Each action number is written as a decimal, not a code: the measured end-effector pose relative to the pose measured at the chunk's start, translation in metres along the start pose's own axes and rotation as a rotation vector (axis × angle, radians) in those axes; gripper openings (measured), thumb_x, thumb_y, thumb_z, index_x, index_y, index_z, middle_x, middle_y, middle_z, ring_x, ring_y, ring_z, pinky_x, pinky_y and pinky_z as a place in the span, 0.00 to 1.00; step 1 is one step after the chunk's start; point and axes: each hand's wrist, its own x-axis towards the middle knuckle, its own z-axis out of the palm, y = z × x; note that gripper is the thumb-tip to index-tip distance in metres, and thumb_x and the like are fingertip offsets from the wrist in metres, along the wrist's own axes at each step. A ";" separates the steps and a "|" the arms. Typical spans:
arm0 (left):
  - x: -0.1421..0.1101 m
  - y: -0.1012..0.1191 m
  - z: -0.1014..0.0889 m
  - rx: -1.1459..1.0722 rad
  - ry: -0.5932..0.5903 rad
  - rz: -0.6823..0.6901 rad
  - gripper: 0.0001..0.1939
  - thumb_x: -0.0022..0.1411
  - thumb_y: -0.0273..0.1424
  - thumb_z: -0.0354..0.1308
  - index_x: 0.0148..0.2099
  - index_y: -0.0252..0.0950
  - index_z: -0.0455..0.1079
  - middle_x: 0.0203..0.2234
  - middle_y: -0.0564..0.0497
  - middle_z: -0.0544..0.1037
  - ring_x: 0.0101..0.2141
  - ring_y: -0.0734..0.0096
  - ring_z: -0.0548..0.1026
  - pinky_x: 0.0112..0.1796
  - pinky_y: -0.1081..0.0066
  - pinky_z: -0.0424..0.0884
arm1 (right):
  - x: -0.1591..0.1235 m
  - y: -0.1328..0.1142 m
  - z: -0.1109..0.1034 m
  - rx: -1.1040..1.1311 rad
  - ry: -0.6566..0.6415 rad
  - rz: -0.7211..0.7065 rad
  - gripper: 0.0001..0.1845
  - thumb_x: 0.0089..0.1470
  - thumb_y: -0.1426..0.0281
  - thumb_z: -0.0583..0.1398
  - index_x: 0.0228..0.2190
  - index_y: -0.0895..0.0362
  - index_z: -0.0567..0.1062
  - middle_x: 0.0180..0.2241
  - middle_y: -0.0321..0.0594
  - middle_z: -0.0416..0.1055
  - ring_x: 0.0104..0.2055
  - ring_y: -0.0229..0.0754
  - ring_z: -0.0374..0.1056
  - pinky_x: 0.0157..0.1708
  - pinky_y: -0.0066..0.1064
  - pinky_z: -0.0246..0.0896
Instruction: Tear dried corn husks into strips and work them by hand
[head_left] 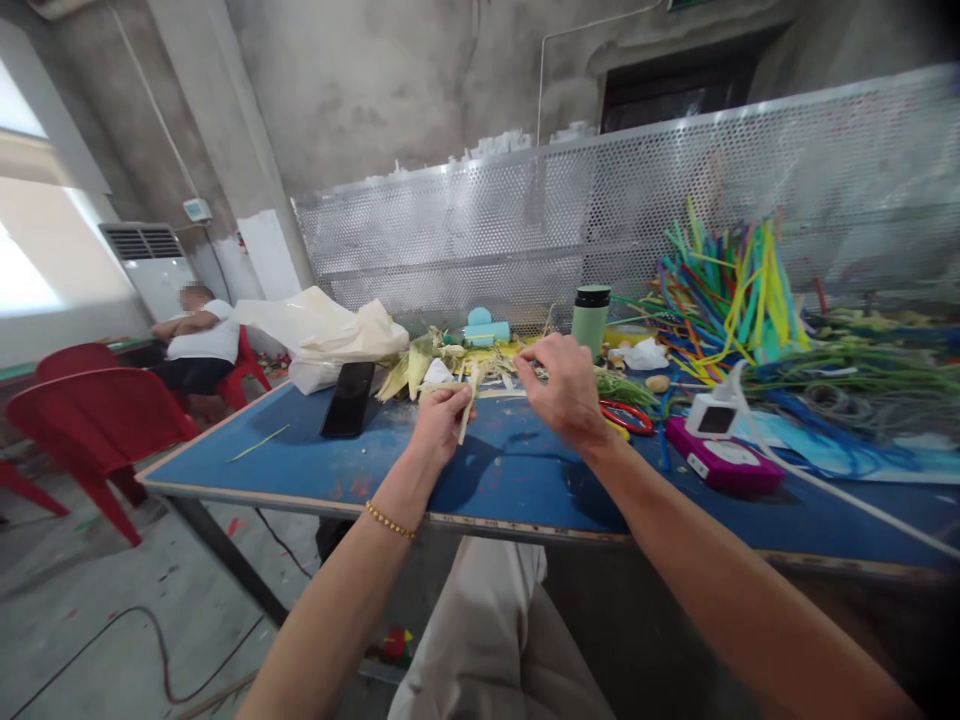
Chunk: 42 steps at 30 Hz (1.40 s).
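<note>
My left hand pinches a folded pale strip, which looks like dried corn husk, between thumb and fingers above the blue table. To its right, my right hand is raised with its fingers curled in toward the thumb. Whatever it holds, if anything, is too small to make out. Beyond my hands lie pale green and yellow husks in a loose pile. A black phone rests left of my left hand. Red-handled scissors lie by my right wrist.
A green tumbler stands behind my right hand. On the right are a magenta box with a white charger, and a bundle of colourful strips. A whitish plastic bag sits back left. A person sits beyond red chairs.
</note>
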 end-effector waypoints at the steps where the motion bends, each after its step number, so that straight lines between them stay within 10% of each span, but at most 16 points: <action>1: 0.002 -0.001 -0.001 -0.004 0.020 0.000 0.15 0.38 0.32 0.71 0.24 0.31 0.69 0.15 0.54 0.69 0.18 0.78 0.67 0.23 0.75 0.62 | -0.002 -0.004 0.001 0.035 -0.044 -0.031 0.13 0.58 0.66 0.55 0.28 0.59 0.75 0.32 0.45 0.73 0.38 0.45 0.64 0.39 0.33 0.52; 8: 0.005 -0.005 -0.005 0.098 0.049 0.108 0.16 0.39 0.37 0.70 0.24 0.31 0.72 0.15 0.56 0.67 0.18 0.83 0.60 0.21 0.76 0.53 | -0.017 -0.022 0.026 0.246 -0.506 0.040 0.16 0.57 0.64 0.56 0.21 0.57 0.74 0.20 0.37 0.70 0.23 0.36 0.59 0.25 0.29 0.44; 17: 0.001 -0.006 0.001 0.130 -0.016 0.148 0.14 0.41 0.37 0.69 0.25 0.31 0.72 0.15 0.56 0.66 0.19 0.81 0.60 0.22 0.74 0.53 | -0.015 -0.018 0.033 0.539 -0.553 0.330 0.17 0.50 0.68 0.57 0.14 0.59 0.70 0.15 0.36 0.69 0.20 0.34 0.61 0.23 0.26 0.51; 42: 0.003 0.000 0.001 0.004 0.026 0.221 0.15 0.37 0.34 0.71 0.21 0.31 0.70 0.15 0.57 0.65 0.20 0.82 0.60 0.24 0.74 0.56 | -0.019 -0.021 0.035 0.591 -0.599 0.320 0.12 0.49 0.67 0.57 0.19 0.59 0.72 0.16 0.34 0.69 0.19 0.33 0.60 0.22 0.25 0.53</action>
